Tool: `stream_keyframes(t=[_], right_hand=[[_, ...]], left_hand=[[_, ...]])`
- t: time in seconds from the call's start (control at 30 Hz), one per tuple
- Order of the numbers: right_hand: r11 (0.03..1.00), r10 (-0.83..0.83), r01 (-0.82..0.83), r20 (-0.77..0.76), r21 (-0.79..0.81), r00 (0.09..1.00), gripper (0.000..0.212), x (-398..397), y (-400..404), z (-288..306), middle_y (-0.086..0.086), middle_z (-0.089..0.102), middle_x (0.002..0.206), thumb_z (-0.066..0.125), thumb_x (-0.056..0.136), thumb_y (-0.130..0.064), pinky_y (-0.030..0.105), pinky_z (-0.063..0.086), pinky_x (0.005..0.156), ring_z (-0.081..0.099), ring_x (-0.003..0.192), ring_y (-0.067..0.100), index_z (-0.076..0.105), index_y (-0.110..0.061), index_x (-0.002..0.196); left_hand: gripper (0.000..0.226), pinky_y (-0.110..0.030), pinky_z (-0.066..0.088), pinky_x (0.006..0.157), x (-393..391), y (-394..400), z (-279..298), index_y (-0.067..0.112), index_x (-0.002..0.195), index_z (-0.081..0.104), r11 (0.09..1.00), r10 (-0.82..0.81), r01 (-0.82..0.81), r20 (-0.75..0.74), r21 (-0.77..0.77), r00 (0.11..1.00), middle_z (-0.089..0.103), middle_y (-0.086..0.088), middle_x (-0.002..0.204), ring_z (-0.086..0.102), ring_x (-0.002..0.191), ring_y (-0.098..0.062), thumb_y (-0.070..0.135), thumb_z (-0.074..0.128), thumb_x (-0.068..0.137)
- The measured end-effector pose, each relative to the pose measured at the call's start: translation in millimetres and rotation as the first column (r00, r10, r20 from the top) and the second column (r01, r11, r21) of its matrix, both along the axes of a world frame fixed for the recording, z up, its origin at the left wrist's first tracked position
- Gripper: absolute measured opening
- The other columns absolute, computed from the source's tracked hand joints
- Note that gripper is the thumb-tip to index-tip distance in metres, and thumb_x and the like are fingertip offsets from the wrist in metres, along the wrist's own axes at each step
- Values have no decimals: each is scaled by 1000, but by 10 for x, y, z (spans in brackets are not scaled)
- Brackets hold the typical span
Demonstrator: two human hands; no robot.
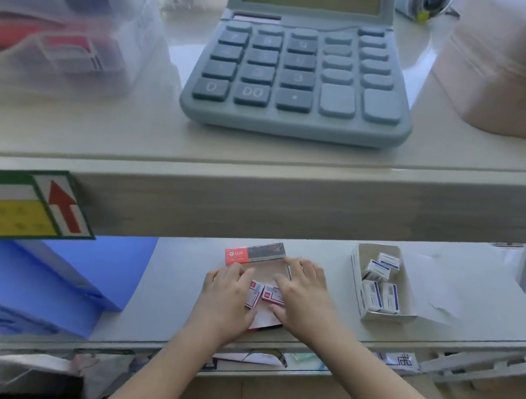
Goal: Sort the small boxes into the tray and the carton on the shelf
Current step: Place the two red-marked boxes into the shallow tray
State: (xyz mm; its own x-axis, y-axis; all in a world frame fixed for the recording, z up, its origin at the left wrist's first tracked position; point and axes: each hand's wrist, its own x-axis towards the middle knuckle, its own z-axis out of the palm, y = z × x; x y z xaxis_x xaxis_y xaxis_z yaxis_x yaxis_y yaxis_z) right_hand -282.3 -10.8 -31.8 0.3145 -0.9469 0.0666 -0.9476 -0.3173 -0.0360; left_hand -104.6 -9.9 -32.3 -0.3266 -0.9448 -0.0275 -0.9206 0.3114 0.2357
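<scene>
An open red-and-grey carton (255, 253) lies on the lower shelf, its flap raised at the back. Inside it sit small red-and-white boxes (269, 293). My left hand (227, 297) rests flat on the carton's left side, fingers on one small box. Over the carton's right side lies my right hand (303, 292), its fingers spread and touching the boxes and the carton edge. To the right stands a white tray (356, 288) that holds several small blue-and-white boxes (380, 294).
A blue folder (82, 274) lies on the lower shelf to the left. The upper shelf carries a grey calculator (300, 62), clear plastic bins (57, 11) at left and a beige case (516, 67) at right. A green and yellow label (21, 204) hangs on the shelf edge.
</scene>
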Motion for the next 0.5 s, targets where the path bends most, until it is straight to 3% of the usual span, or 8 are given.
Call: stream_keyframes(t=[0.13, 0.3, 0.4, 0.5], right_hand=[[990, 106, -94, -110, 105, 988, 17, 51, -163, 77, 17, 40, 141, 68, 80, -22, 52, 16, 113, 27, 133, 38, 71, -21, 96], [948, 278, -259, -86, 183, 957, 50, 52, -190, 174, 15, 23, 154, 62, 77, 0, 47, 6, 116, 11, 142, 33, 65, -34, 114], [937, 303, -289, -45, 195, 952, 50, 49, -151, 203, 11, 27, 153, 61, 80, -6, 45, 9, 115, 14, 141, 30, 61, -31, 122], [961, 194, -198, 39, 192, 980, 52, -22, -92, 214, 3, 45, 140, 57, 82, -27, 41, 18, 113, 28, 134, 27, 50, -23, 133]], left_hand=[[42, -36, 25, 105, 70, 4, 2, 23, 124, 54, 999, -45, 46, 27, -26, 999, 48, 1, 127, 44, 117, -20, 40, 56, 86], [44, -38, 20, 105, 95, 29, -10, 17, 115, 60, 988, -78, 95, 140, -122, 987, 51, -3, 126, 44, 117, -23, 47, 55, 83], [46, -38, 22, 107, 107, 36, 17, 17, 120, 57, 987, -88, 104, 128, -122, 988, 52, -2, 126, 44, 118, -22, 48, 53, 85], [49, -35, 19, 109, 115, 42, 1, 21, 130, 48, 991, -118, 119, 25, -60, 993, 52, 3, 131, 42, 122, -18, 43, 55, 86]])
